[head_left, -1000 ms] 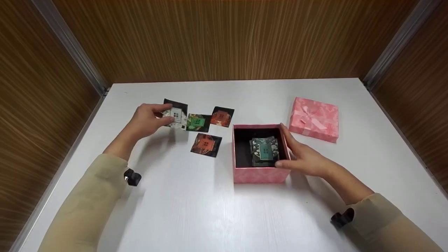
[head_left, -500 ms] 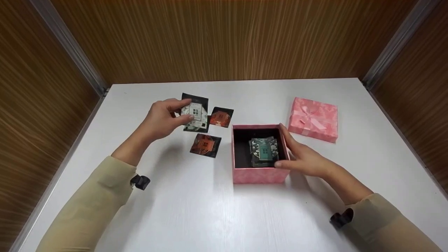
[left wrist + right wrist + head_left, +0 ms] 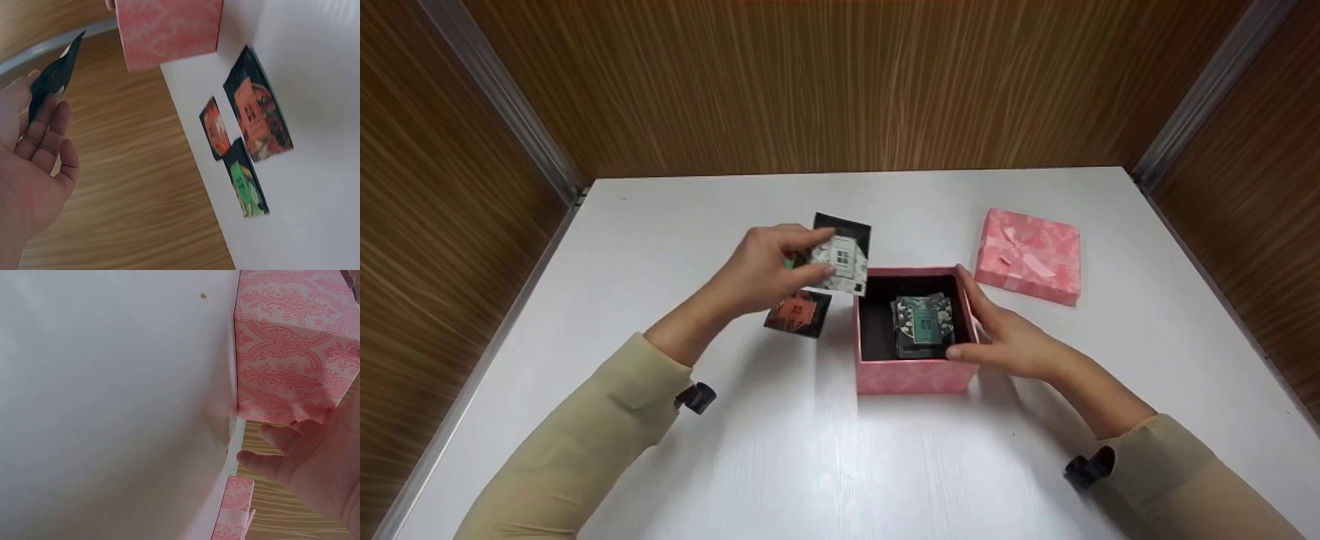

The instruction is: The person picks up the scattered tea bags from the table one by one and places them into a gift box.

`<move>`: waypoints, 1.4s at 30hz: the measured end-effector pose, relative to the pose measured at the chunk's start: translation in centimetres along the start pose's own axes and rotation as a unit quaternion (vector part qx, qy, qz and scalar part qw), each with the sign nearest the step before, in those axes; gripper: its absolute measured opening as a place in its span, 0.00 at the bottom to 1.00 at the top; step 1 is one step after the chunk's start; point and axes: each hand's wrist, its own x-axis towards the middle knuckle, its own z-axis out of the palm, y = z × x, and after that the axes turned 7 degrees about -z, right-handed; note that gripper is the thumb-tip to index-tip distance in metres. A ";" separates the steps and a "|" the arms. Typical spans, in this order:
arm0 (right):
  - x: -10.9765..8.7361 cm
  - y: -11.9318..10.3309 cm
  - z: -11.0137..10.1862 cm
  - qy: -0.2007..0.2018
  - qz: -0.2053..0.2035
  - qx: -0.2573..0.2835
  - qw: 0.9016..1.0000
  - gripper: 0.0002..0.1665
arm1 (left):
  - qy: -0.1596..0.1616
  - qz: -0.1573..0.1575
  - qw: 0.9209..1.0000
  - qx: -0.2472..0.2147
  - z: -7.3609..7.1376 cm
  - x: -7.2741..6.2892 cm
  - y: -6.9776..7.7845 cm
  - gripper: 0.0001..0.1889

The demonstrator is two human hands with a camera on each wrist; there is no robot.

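Note:
My left hand [image 3: 769, 271] pinches a black-and-white sachet [image 3: 849, 253] between thumb and fingers, held up at the back left corner of the pink gift box [image 3: 913, 378]. In the left wrist view this sachet is seen nearly edge-on. My right hand [image 3: 1020, 342] holds the box at its right side, thumb over the front rim and a finger along the right wall. Several sachets [image 3: 924, 321] lie stacked inside, a green-labelled one on top. On the table are an orange sachet [image 3: 799, 313], a smaller-looking orange one [image 3: 215, 129] and a green one [image 3: 244, 185], partly hidden by my left hand in the head view.
The pink lid [image 3: 1027, 259] with a ribbon bow lies behind and right of the box. Wood-grain panels [image 3: 840, 90] enclose the white table [image 3: 810, 465] at the back and both sides.
My left hand has carried the black-and-white sachet from the left of the table rightward, over the other sachets, to the box's corner. My right hand stays at the box.

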 end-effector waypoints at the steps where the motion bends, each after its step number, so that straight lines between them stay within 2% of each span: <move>1: 0.0 0.0 0.0 0.000 0.001 0.000 1.000 0.70 | -0.006 0.010 1.000 0.003 0.4 0.1 0.2 0.26; 11: -0.1 0.1 -0.2 -0.003 0.004 0.005 1.000 0.70 | -0.065 0.049 0.994 0.069 4.2 1.1 1.1 0.27; 15: -0.3 0.1 -0.3 -0.002 0.005 0.002 1.000 0.69 | -0.089 0.059 0.991 0.087 5.5 1.5 1.4 0.27; 22: -0.2 0.2 -0.3 0.000 -0.004 0.008 1.000 0.68 | -0.112 0.080 0.985 0.103 7.7 2.0 1.5 0.27; 28: -0.2 0.3 -0.2 0.000 -0.006 0.002 1.000 0.68 | -0.123 0.080 0.983 0.108 9.1 2.4 1.6 0.27; 36: -0.3 0.3 -0.2 -0.001 -0.005 0.006 1.000 0.68 | -0.130 0.075 0.981 0.125 10.2 3.0 1.9 0.27; 42: -0.3 0.3 -0.2 -0.002 -0.004 0.004 1.000 0.68 | -0.155 0.065 0.970 0.176 11.1 3.3 2.3 0.29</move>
